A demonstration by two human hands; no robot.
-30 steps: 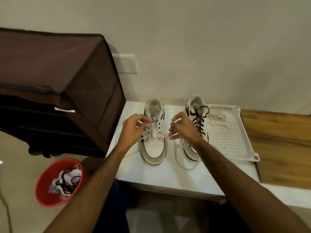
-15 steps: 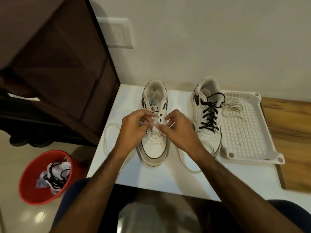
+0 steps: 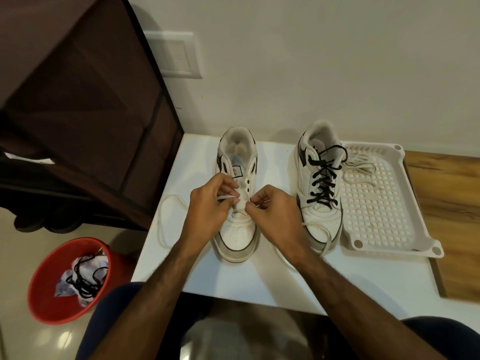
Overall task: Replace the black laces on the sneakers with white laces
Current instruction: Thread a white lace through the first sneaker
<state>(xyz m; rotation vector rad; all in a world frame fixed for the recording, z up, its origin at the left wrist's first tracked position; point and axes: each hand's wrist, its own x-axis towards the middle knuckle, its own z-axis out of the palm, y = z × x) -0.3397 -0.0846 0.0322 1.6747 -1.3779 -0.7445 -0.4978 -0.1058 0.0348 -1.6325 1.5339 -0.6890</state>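
Two white sneakers stand on a white table (image 3: 197, 279), toes toward me. The left sneaker (image 3: 237, 237) has no black lace; a white lace (image 3: 166, 222) runs through its lower eyelets and loops out to the left. My left hand (image 3: 207, 206) pinches one end of this lace over the tongue. My right hand (image 3: 275, 211) pinches the other end, which trails off to the right. The right sneaker (image 3: 319, 183) still carries a black lace (image 3: 323, 178). Another white lace (image 3: 359, 163) lies in the white perforated tray (image 3: 384, 219).
A red bucket (image 3: 52, 305) on the floor at the left holds crumpled paper and a removed black lace (image 3: 85, 279). A dark brown fabric cabinet (image 3: 85, 94) stands left of the table. A wooden surface (image 3: 454, 203) lies to the right. My knees are under the table's front edge.
My head has tilted down and closer. Both hands moved in from the sides and came together over the left sneaker's eyelets, holding the white lace ends.
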